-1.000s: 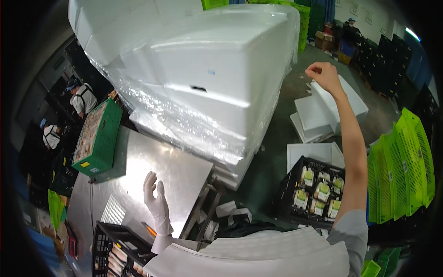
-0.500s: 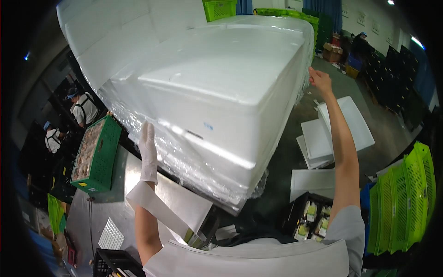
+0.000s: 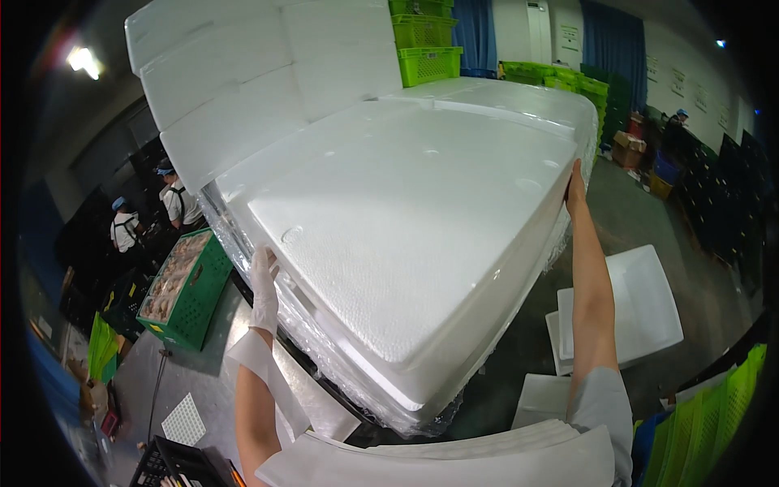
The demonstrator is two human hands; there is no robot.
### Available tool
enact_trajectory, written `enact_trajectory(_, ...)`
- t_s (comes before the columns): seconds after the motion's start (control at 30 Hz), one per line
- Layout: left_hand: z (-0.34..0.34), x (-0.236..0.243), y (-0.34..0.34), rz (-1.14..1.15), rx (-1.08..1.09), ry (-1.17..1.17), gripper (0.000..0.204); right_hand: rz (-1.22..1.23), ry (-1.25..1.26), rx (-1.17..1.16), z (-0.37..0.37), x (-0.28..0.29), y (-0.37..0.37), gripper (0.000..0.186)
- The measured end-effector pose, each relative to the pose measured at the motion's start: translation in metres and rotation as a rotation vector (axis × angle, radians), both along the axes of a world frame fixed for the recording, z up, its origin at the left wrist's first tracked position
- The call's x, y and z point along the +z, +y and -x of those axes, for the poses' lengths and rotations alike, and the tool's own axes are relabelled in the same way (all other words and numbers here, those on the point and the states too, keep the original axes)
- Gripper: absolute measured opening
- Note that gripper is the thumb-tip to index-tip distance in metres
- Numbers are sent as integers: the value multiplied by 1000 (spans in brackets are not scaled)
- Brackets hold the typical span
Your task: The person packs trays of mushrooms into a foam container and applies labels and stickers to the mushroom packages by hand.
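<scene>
A big white foam lid (image 3: pixel 406 219) with a stepped rim and small round marks fills the middle, atop a foam stack in clear plastic wrap (image 3: pixel 438 418). My left hand (image 3: pixel 264 288), in a thin white glove, grips its left edge, thumb and fingers bent at the rim. At the far right edge my right hand (image 3: pixel 575 191), bare, holds the side; its fingertips are partly hidden behind the foam. White paper-like cuffing (image 3: pixel 272 377) hangs round my left forearm.
White foam boxes (image 3: pixel 268 65) rise behind at the left, green crates (image 3: pixel 430 66) beyond. A green crate of packed goods (image 3: pixel 182 288) stands left on a metal table (image 3: pixel 215 357). Right lie a foam box (image 3: pixel 645 304) and lime crates (image 3: pixel 714 430). Two people (image 3: pixel 178 199) work far left.
My view has tilted upward. My right hand, fingers curled by the wrap before, now lies against the foam's right edge. More of the top face shows, and less of the front side.
</scene>
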State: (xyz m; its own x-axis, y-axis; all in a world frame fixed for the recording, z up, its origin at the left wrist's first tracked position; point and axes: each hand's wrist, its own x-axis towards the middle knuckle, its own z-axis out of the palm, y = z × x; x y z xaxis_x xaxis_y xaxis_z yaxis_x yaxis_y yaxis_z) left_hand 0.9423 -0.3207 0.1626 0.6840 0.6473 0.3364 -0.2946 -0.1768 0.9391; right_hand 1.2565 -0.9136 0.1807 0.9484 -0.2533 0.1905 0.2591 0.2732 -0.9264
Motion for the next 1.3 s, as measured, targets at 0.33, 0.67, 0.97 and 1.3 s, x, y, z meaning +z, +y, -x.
enact_trajectory(0.33, -35, -26, 25, 70, -115, -13, 70, -225, -120, -85, 35, -2, -14, 73)
enact_trajectory(0.67, 43, -43, -9, 30, 7, 88, 71, -146, -218, -335, 273, -38, -53, 46)
enact_trajectory(0.97, 71, -66, -31, 37, 37, 76, 72, -251, 94, 232, 240, -114, -139, 51)
enact_trajectory(1.3, 163, -92, -63, 16, 80, 79, 73, -160, 52, 68, 253, -93, -103, 54)
